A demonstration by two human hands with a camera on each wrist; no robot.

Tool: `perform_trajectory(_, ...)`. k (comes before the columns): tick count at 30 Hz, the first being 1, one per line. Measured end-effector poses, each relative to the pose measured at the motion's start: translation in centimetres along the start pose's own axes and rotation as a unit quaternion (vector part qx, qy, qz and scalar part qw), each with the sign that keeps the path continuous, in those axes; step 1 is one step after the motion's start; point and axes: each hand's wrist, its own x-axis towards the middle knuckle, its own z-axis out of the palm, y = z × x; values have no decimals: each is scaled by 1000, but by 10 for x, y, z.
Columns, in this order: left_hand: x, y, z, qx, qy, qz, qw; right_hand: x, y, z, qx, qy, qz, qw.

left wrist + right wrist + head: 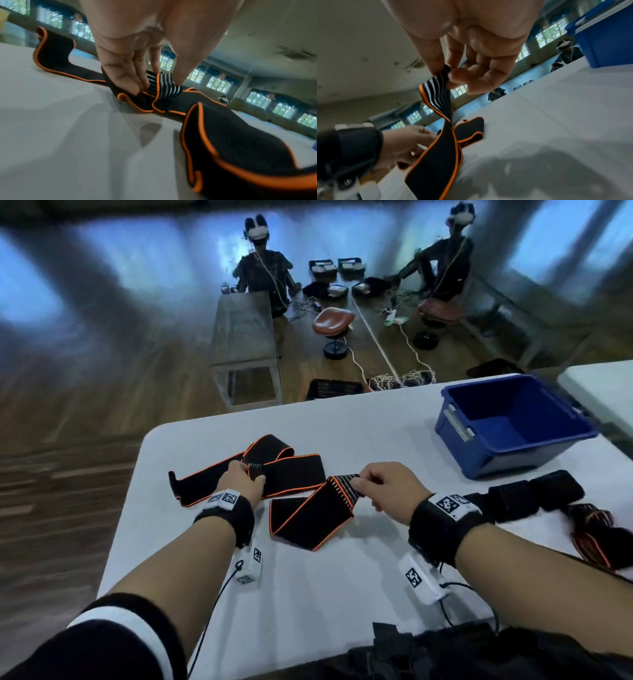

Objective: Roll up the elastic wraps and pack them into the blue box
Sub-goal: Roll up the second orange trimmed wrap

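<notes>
Head view: we find one elastic wrap (301,508), black with orange edging, lying unrolled in zigzag folds near the middle of the white worktop (359,433). Its long axis runs roughly from the left edge toward the right, one end pointing at the left edge, the other raised off the surface. We note the left hand (241,479) with fingers (126,79) and thumb pinching a striped section of the wrap against the worktop. The right hand (390,486) pinches the raised striped end between thumb and forefinger, remaining fingers (481,79) loosely curled; from there the wrap hangs down toward the surface. The blue box (507,446) stands open near the far right corner, well apart from the wrap. More dark wraps (534,494) lie bunched along the right edge. We cannot tell whether those are rolled.
</notes>
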Motion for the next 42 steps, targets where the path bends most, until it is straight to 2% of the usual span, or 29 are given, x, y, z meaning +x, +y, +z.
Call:
perform_trajectory(4, 1, 6, 0, -31, 0, 6, 1000, -8, -9, -16, 2, 41, -6, 999)
perform_trajectory(8, -6, 21, -10, -146, 21, 37, 988, -9, -26, -28, 44, 59, -16, 997)
perform_trajectory(13, -35, 70, -51, -297, 29, 148, 943, -1, -63, -47, 80, 109, -71, 988)
perform_trajectory(17, -67, 112, -86, -401, 15, 202, 893, 3, -96, -63, 175, 146, -127, 965)
perform_trajectory(22, -99, 150, -116, -460, 15, 238, 855, 7, -120, -85, 236, 178, -174, 939)
perform_trajectory(27, -131, 183, -127, -492, 21, 264, 829, 7, -127, -107, 267, 160, -203, 928)
perform_trajectory(33, -157, 210, -113, -502, 20, 272, 821, 1, -126, -125, 365, 67, -218, 903)
perform_trajectory(37, -170, 222, -106, -509, 11, 266, 819, 5, -115, -134, 349, 27, -218, 911)
perform_trajectory(42, -182, 235, -98, -509, 33, 273, 816, 5, -103, -144, 366, 27, -186, 911)
